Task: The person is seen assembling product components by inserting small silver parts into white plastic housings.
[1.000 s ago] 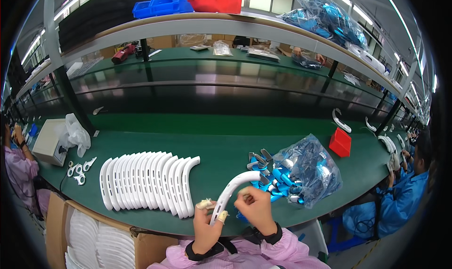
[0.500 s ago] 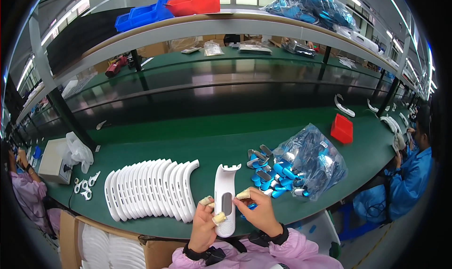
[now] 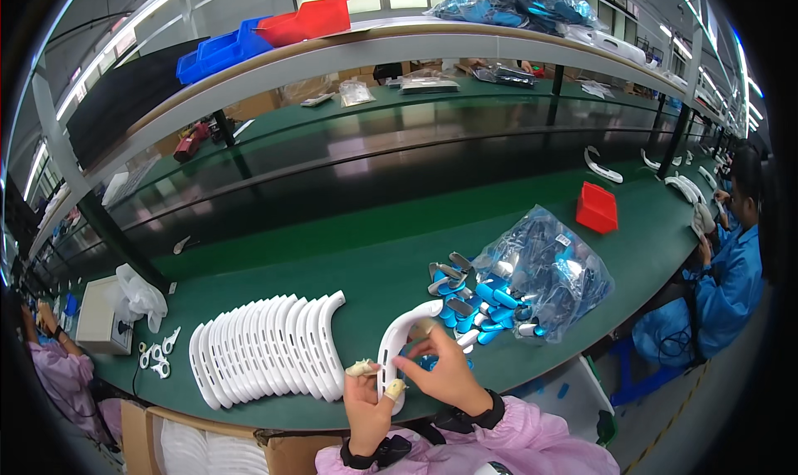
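Observation:
A white curved plastic shell (image 3: 388,348) stands on edge between my hands, its slotted narrow side toward me. My left hand (image 3: 369,413) grips its lower part, with pale yellowish covers on the thumb and a finger. From the other side, my right hand (image 3: 449,374) pinches the shell's inner face; its fingertips are partly hidden and blurred. Left of my hands, several matching white shells (image 3: 270,346) stand nested in a row. To the right lies a loose pile of blue and grey oval pieces (image 3: 482,309), beside a clear plastic bag (image 3: 550,267) with more of them.
A red bin (image 3: 597,207) sits farther right. At left are white scissor-like tools (image 3: 158,354) and a beige box (image 3: 100,315) with a plastic bag. An open carton (image 3: 278,452) of white parts stands below the table edge. A co-worker in blue (image 3: 723,284) sits at right.
The shell has been turned from showing its broad face with the grey oval to showing its slotted side. My right hand has shifted around its inner side. The whole view has tilted slightly.

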The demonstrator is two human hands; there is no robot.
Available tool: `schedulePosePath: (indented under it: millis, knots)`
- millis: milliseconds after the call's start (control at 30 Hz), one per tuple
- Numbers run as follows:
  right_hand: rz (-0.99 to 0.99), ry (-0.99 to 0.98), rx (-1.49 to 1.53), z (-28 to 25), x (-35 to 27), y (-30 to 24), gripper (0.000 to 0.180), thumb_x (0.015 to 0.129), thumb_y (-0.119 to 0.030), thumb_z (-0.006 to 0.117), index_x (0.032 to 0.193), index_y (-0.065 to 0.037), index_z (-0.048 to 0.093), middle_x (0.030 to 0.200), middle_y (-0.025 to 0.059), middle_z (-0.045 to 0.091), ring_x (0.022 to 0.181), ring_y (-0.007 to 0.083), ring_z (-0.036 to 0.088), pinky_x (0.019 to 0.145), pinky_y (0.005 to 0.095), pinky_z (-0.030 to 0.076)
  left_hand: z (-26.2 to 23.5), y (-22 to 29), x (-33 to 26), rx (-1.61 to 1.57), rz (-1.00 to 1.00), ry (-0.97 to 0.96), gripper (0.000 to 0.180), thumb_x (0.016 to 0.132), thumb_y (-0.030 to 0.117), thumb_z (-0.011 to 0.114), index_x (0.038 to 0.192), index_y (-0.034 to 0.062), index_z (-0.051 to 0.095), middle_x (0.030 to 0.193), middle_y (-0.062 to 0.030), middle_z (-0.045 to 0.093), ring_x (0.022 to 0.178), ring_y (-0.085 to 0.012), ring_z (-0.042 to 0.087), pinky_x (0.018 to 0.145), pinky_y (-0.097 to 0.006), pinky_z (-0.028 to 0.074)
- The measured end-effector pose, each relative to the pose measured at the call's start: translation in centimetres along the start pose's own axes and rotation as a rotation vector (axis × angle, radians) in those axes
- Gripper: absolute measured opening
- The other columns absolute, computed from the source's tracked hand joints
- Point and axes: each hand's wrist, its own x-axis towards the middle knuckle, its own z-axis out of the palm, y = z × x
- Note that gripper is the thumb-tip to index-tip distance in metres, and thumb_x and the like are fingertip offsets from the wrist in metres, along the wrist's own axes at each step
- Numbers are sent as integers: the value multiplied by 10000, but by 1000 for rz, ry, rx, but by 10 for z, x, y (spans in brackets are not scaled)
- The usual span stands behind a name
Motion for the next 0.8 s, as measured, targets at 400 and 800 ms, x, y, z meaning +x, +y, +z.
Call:
schedulePosePath:
  millis: [400,800]
  knots:
    - [-69,-57,15,4,-7,16,193,828,-70,666,996,10,615,891,82,665,665,109,628,626,237,505,1,-4,-4,218,121,73,426,790,-93,647,1136,25,429,1121,-102,498,973,-154,549,747,-240,492]
    - [415,-409,751,-22,-1,40,365,968,-255,524,1246,-46,413,713,18,577,426,69,518,384,185,408,-6,4,15,113,-150,13,326,952,117,507,1247,-18,470,1204,-128,541,1081,-208,519,944,-321,411]
